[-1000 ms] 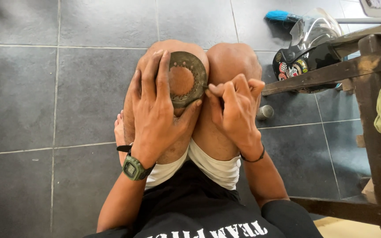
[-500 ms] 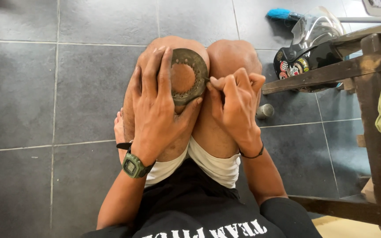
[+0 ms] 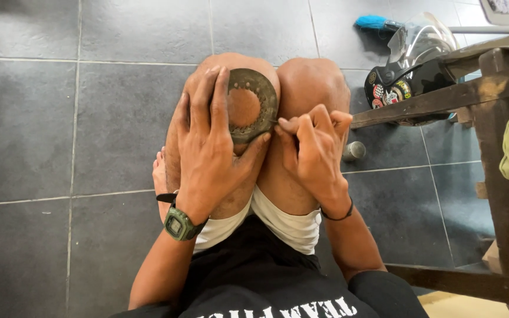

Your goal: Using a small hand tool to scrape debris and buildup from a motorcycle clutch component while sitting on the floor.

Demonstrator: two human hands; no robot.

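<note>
A round, dull metal ring with a toothed inner edge and small holes (image 3: 261, 97) rests against my left knee. My left hand (image 3: 210, 138) holds it there, fingers laid over its left side and the thumb under its lower rim. My right hand (image 3: 313, 144) is curled into a pinch right beside the ring's right edge, gripping something thin and small that touches the rim; the thing itself is mostly hidden by the fingers. A green watch (image 3: 179, 224) sits on my left wrist.
A black helmet with stickers and a clear visor (image 3: 405, 73) lies on the grey tiled floor at the upper right, under a wooden bench frame (image 3: 472, 88). A small grey cylinder (image 3: 354, 150) stands on the floor near my right knee. A blue brush (image 3: 372, 22) lies beyond.
My right hand has shifted slightly up and down against the ring's right edge. The left hand keeps the ring on the knee.
</note>
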